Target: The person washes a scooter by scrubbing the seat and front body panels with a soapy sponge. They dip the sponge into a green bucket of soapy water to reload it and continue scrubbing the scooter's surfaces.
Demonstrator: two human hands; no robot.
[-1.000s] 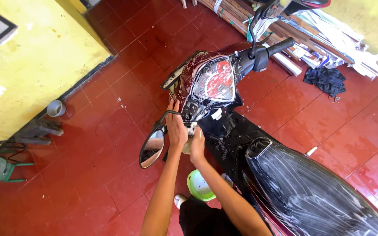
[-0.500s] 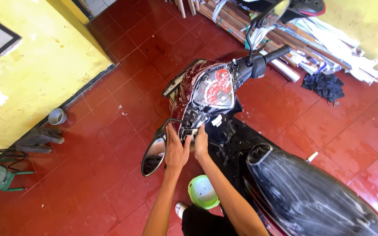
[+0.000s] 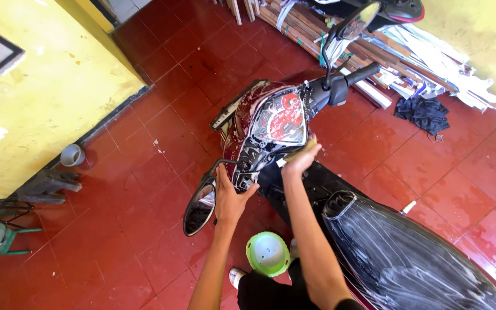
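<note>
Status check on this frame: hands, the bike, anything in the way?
Left hand gripping left handlebar beside mirror. Right hand on soapy motorcycle dash. Green bowl on floor below.

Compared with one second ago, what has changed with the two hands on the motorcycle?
The right hand moved away from the left, up along the soapy instrument panel toward the right handlebar, pressing something yellowish there. The left hand stayed gripping the left handlebar beside the mirror. The green bowl stayed on the floor.
</note>
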